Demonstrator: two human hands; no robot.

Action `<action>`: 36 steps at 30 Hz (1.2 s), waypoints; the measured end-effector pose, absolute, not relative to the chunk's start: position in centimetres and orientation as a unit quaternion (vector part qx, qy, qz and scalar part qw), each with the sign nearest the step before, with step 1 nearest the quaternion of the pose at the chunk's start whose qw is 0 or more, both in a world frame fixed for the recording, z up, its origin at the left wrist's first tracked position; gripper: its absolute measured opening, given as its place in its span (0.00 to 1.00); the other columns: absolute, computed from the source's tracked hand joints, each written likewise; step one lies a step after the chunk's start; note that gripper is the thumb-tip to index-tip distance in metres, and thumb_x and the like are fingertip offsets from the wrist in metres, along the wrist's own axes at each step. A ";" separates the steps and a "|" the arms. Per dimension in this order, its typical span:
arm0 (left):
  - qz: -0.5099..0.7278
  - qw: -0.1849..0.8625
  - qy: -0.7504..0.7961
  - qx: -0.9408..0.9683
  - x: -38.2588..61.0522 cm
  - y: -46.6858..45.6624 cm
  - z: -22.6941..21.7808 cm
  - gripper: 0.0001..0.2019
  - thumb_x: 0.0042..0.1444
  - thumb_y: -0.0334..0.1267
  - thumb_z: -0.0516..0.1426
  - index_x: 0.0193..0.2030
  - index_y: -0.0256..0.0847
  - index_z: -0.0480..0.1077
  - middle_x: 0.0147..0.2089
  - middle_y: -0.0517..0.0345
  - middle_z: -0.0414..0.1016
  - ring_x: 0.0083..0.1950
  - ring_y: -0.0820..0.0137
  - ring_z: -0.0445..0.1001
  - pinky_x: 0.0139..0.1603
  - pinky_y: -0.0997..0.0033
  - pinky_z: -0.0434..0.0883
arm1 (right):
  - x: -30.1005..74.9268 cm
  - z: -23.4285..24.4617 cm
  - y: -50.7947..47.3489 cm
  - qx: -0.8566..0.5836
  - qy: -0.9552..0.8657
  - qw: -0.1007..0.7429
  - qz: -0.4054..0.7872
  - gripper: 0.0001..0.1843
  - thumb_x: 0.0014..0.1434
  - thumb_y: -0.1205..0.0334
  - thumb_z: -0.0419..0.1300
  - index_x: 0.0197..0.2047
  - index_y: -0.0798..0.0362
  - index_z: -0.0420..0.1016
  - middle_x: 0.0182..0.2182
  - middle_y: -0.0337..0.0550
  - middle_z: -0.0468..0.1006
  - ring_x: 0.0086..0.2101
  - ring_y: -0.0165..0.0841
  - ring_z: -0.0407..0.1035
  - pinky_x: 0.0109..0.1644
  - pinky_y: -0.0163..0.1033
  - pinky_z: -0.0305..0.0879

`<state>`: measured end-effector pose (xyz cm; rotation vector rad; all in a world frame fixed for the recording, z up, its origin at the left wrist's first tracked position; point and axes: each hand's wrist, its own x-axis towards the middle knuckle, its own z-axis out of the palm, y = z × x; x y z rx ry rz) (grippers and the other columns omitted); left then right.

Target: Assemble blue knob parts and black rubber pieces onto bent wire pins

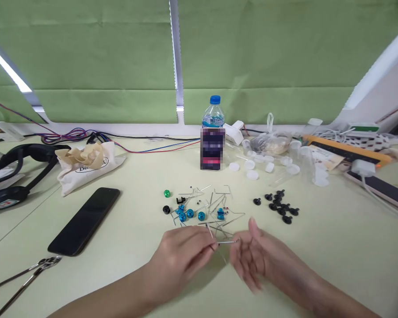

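Observation:
My left hand (185, 251) is closed in a pinch on a thin metal hex key (227, 242), whose free end points right. Other thin metal pieces stick out near its fingertips; whether they are held too I cannot tell. Close by, my right hand (257, 254) is open, palm turned inward, its lower fingers smeared by motion. The hex key's end reaches its index finger; contact is unclear. Beyond both hands lie several loose L-shaped hex keys (238, 216), mixed with several small blue metal knobs (201, 216). A green knob (166, 193) and a black knob (166, 210) sit left of them.
Several black mushroom-shaped pieces (281, 207) lie to the right. Behind stand a water bottle (213, 119) and clear tubes with white caps (252, 175). On the left are a phone (84, 221), pliers-like handles (36, 270), a cloth pouch (89, 170) and a black headset (23, 176).

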<state>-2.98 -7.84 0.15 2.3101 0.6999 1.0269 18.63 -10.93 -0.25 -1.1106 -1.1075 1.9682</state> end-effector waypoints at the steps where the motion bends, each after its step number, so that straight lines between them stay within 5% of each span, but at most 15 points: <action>1: 0.391 0.173 0.208 0.880 -3.2 -7.9 0.0 0.07 0.57 0.24 0.55 0.42 0.31 0.71 0.39 0.46 0.78 0.38 0.68 0.76 0.39 0.71 0.75 | 18.6 -0.4 -10.9 -0.406 -0.373 0.266 0.791 0.38 0.64 0.38 0.35 0.26 0.58 0.71 0.17 0.42 0.69 0.14 0.23 0.61 0.16 0.27 0.51; 3: 0.388 0.063 0.137 0.909 -3.4 -8.0 -0.2 0.10 0.55 0.21 0.56 0.45 0.27 0.70 0.41 0.42 0.77 0.43 0.65 0.75 0.42 0.68 0.75 | 18.5 -0.7 -11.1 -0.394 -0.339 0.234 0.822 0.34 0.64 0.40 0.40 0.22 0.57 0.67 0.12 0.37 0.64 0.10 0.20 0.52 0.13 0.27 0.41; 5: 0.387 0.051 0.126 0.912 -3.3 -8.2 -0.3 0.11 0.55 0.21 0.56 0.46 0.27 0.69 0.41 0.42 0.78 0.44 0.64 0.76 0.43 0.67 0.75 | 18.5 -0.7 -11.3 -0.398 -0.376 0.251 0.798 0.27 0.63 0.44 0.48 0.23 0.56 0.67 0.12 0.33 0.62 0.10 0.19 0.48 0.13 0.27 0.40; 10: 0.316 0.442 0.330 0.772 -2.5 -8.2 0.1 0.06 0.60 0.33 0.55 0.36 0.36 0.73 0.30 0.55 0.77 0.30 0.73 0.76 0.31 0.76 0.73 | 18.8 0.1 -11.5 -0.455 -0.690 0.306 0.472 0.13 0.62 0.55 0.55 0.35 0.51 0.78 0.24 0.39 0.66 0.25 0.26 0.61 0.27 0.32 0.57; 13: 0.246 0.608 0.385 0.650 -2.3 -8.0 0.5 0.10 0.58 0.39 0.57 0.31 0.36 0.72 0.25 0.59 0.74 0.27 0.74 0.75 0.31 0.77 0.72 | 18.9 0.0 -11.5 -0.457 -0.753 0.330 0.341 0.13 0.61 0.59 0.56 0.49 0.43 0.75 0.35 0.43 0.70 0.35 0.31 0.65 0.37 0.35 0.62; 16: 0.256 0.584 0.396 0.661 -2.4 -7.7 0.6 0.10 0.58 0.40 0.56 0.30 0.36 0.72 0.26 0.59 0.73 0.28 0.74 0.73 0.31 0.77 0.70 | 18.8 -0.3 -11.3 -0.471 -0.659 0.370 0.455 0.21 0.60 0.49 0.56 0.55 0.46 0.69 0.39 0.44 0.73 0.36 0.31 0.68 0.41 0.36 0.64; 20: 0.294 0.417 0.367 0.778 -2.7 -7.9 0.3 0.09 0.61 0.37 0.53 0.33 0.38 0.72 0.28 0.57 0.73 0.29 0.74 0.69 0.30 0.77 0.66 | 18.6 -0.6 -11.0 -0.440 -0.432 0.258 0.744 0.40 0.64 0.38 0.32 0.25 0.58 0.72 0.15 0.41 0.67 0.14 0.24 0.59 0.18 0.29 0.53; 22: 0.312 0.358 0.325 0.818 -2.8 -8.0 0.1 0.07 0.61 0.33 0.52 0.37 0.38 0.72 0.30 0.57 0.73 0.29 0.74 0.68 0.31 0.76 0.65 | 18.5 -0.6 -10.9 -0.420 -0.373 0.211 0.800 0.39 0.64 0.38 0.33 0.19 0.56 0.66 0.10 0.36 0.61 0.10 0.21 0.50 0.14 0.28 0.43; 26: 0.301 0.371 0.337 0.811 -2.7 -8.1 0.1 0.08 0.61 0.35 0.52 0.36 0.38 0.72 0.31 0.57 0.74 0.29 0.74 0.69 0.31 0.76 0.66 | 18.4 -0.6 -11.2 -0.431 -0.492 0.239 0.718 0.25 0.64 0.46 0.48 0.27 0.56 0.69 0.15 0.34 0.64 0.15 0.21 0.53 0.18 0.27 0.49; 31: 0.237 0.541 0.402 0.699 -2.8 -7.4 1.1 0.09 0.58 0.39 0.55 0.32 0.38 0.73 0.28 0.58 0.74 0.30 0.72 0.71 0.31 0.77 0.69 | 18.4 -0.7 -11.4 -0.455 -0.777 0.282 0.331 0.16 0.66 0.57 0.47 0.44 0.50 0.75 0.29 0.42 0.70 0.30 0.31 0.62 0.34 0.37 0.61; 33: 0.249 0.559 0.402 0.682 -2.9 -7.0 1.4 0.09 0.58 0.40 0.56 0.33 0.37 0.73 0.28 0.57 0.74 0.30 0.72 0.72 0.33 0.76 0.70 | 18.3 -0.7 -11.3 -0.466 -0.757 0.296 0.349 0.14 0.64 0.53 0.52 0.46 0.49 0.73 0.32 0.42 0.72 0.31 0.31 0.64 0.36 0.37 0.62; 36: 0.275 0.515 0.408 0.703 -3.2 -6.8 1.6 0.10 0.59 0.40 0.55 0.34 0.37 0.73 0.29 0.56 0.75 0.31 0.72 0.71 0.32 0.75 0.70 | 18.1 -0.9 -11.1 -0.465 -0.613 0.307 0.560 0.26 0.63 0.42 0.47 0.37 0.56 0.73 0.25 0.42 0.73 0.24 0.28 0.64 0.28 0.34 0.62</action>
